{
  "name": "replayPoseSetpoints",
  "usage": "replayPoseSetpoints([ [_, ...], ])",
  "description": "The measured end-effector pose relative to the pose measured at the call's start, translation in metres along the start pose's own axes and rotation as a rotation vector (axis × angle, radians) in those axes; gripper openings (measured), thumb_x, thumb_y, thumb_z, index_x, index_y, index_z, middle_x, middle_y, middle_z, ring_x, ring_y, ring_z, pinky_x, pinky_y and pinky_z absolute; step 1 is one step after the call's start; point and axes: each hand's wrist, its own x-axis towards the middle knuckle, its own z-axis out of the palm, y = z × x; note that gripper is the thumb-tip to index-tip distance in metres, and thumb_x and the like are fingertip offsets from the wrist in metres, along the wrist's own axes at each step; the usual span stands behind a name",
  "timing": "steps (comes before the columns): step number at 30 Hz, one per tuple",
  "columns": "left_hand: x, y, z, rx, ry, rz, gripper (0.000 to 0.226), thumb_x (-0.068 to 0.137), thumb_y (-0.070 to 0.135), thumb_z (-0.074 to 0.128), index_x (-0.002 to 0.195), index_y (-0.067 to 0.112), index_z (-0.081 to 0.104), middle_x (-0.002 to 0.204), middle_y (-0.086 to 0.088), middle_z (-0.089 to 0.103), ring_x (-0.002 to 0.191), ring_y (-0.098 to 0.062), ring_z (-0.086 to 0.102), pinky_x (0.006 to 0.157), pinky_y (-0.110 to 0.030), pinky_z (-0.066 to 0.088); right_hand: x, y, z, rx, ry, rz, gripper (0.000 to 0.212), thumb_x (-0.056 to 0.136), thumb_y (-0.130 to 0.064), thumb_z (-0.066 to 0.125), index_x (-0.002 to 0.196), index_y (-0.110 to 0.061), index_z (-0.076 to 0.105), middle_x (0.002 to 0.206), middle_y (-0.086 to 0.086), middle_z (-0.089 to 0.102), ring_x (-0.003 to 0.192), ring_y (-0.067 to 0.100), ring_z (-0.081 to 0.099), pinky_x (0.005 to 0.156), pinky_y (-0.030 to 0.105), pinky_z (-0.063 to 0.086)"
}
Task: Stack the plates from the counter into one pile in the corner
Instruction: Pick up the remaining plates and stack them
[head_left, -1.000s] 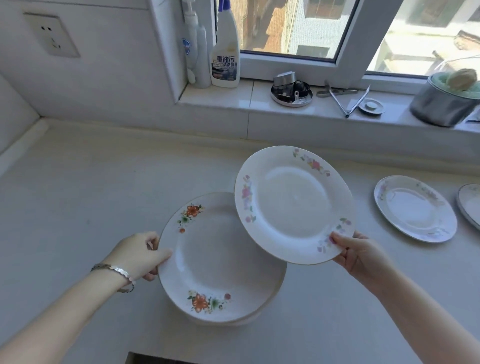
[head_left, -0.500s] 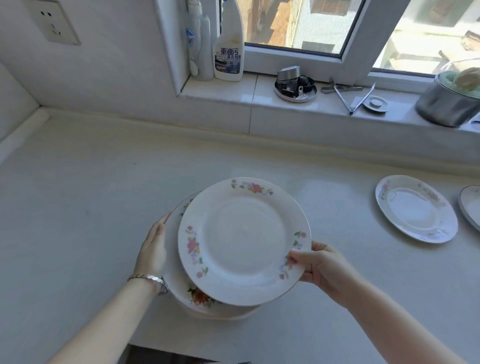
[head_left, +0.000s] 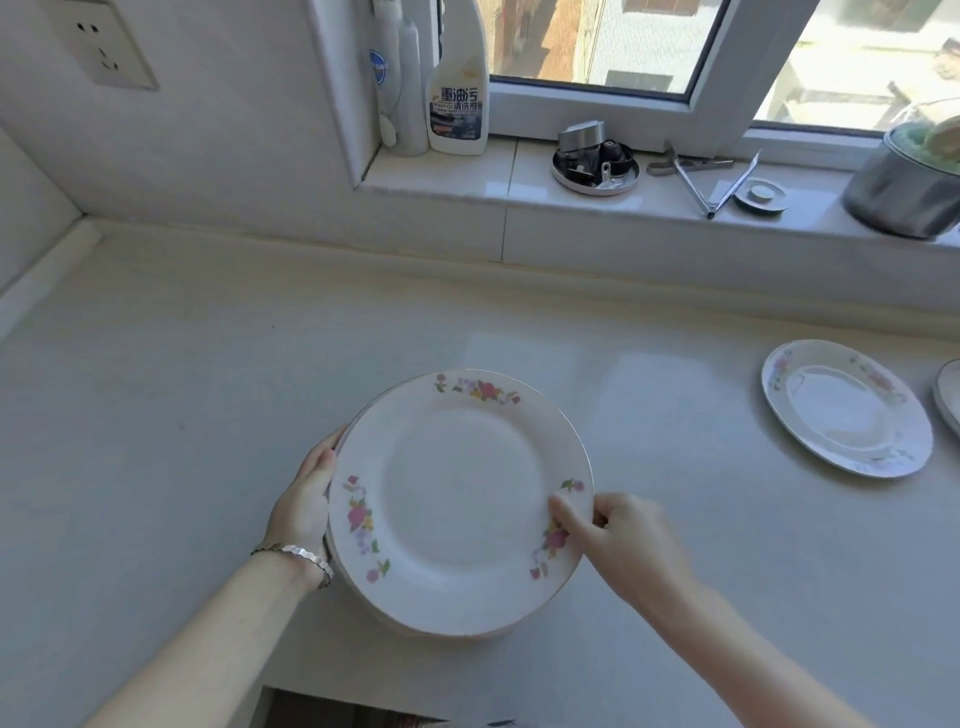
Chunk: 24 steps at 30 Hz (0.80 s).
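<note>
Two hands: we've got both on the stack. Left hand (head_left: 304, 501) cups the left rim of the pile (head_left: 363, 597), thumb on the edge. Right hand (head_left: 623, 540) pinches the right rim of the top plate (head_left: 457, 499), thumb on top, other fingers tucked under.
Top plate: lies on the pile, approx centred, maybe a touch right of it.
Step (our guess): seat it, then let go.
How to do it well: we'd lower the right rim gently, slide the right fingers out sideways so nothing clacks or skids, and keep the left hand bracing the pile till rims line up.
Left to do: lone plate (head_left: 847, 410) sits well right of the pile, w/ a cut-off plate (head_left: 948, 395) just beyond it. The corner (head_left: 78, 234) is far left & back of the pile, so the pile isn't there yet.
Hidden: left fingers are under the pile, so we can't tell how they grip.
Hard to tell: no. of plates below the top one, and whether the pile rests on the counter (head_left: 182, 389) or is held just above it.
Cut off: the far-right plate shows only a sliver.
</note>
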Motion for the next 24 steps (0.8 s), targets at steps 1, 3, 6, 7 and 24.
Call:
replayPoseSetpoints([
  [1, 0.0, 0.0, 0.0, 0.008, -0.003, -0.004, 0.033, 0.099, 0.023, 0.034, 0.1, 0.032, 0.065, 0.115, 0.002, 0.066, 0.102, -0.017, 0.062, 0.09, -0.038, 0.048, 0.0, 0.0, 0.002, -0.071, 0.0, 0.018, 0.051, 0.081, -0.055, 0.05, 0.05, -0.015, 0.053, 0.042, -0.004, 0.038, 0.043, 0.013, 0.035, 0.047, 0.027, 0.027],
  [3, -0.001, 0.001, 0.0, -0.006, 0.024, -0.005, 0.033, 0.099, 0.023, 0.035, 0.096, 0.032, 0.066, 0.108, 0.005, 0.067, 0.092, -0.012, 0.065, 0.077, -0.032, 0.051, 0.002, -0.002, 0.003, -0.202, 0.04, 0.036, 0.052, 0.078, -0.061, 0.048, 0.055, -0.015, 0.054, 0.046, -0.004, 0.045, 0.049, 0.015, 0.045, 0.048, 0.027, 0.031],
  [6, -0.002, 0.002, 0.002, 0.005, 0.032, -0.013, 0.032, 0.098, 0.03, 0.035, 0.102, 0.03, 0.067, 0.11, 0.003, 0.068, 0.096, -0.015, 0.064, 0.074, -0.033, 0.05, 0.011, -0.005, 0.003, 0.059, 0.091, 0.051, 0.038, 0.08, -0.059, 0.052, 0.09, -0.022, 0.056, 0.084, -0.005, 0.06, 0.081, 0.016, 0.058, 0.068, 0.03, 0.044],
  [7, -0.002, 0.003, 0.002, -0.001, 0.024, -0.033, 0.036, 0.098, 0.035, 0.032, 0.109, 0.027, 0.066, 0.114, -0.001, 0.067, 0.101, -0.019, 0.064, 0.079, -0.035, 0.05, 0.016, -0.009, 0.005, 0.268, 0.048, 0.07, 0.042, 0.083, -0.053, 0.054, 0.113, -0.023, 0.052, 0.105, -0.003, 0.059, 0.098, 0.016, 0.057, 0.081, 0.032, 0.047],
  [24, 0.019, 0.038, 0.049, 1.392, 0.067, 0.364, 0.06, 0.09, 0.039, 0.045, 0.144, 0.024, 0.026, 0.149, -0.007, 0.035, 0.134, -0.028, 0.039, 0.106, -0.04, 0.033, 0.102, 0.088, -0.031, 1.392, 0.092, 0.742, 0.05, 0.099, -0.029, 0.036, 0.139, 0.0, 0.034, 0.138, 0.016, 0.047, 0.126, 0.026, 0.049, 0.105, 0.032, 0.036],
])
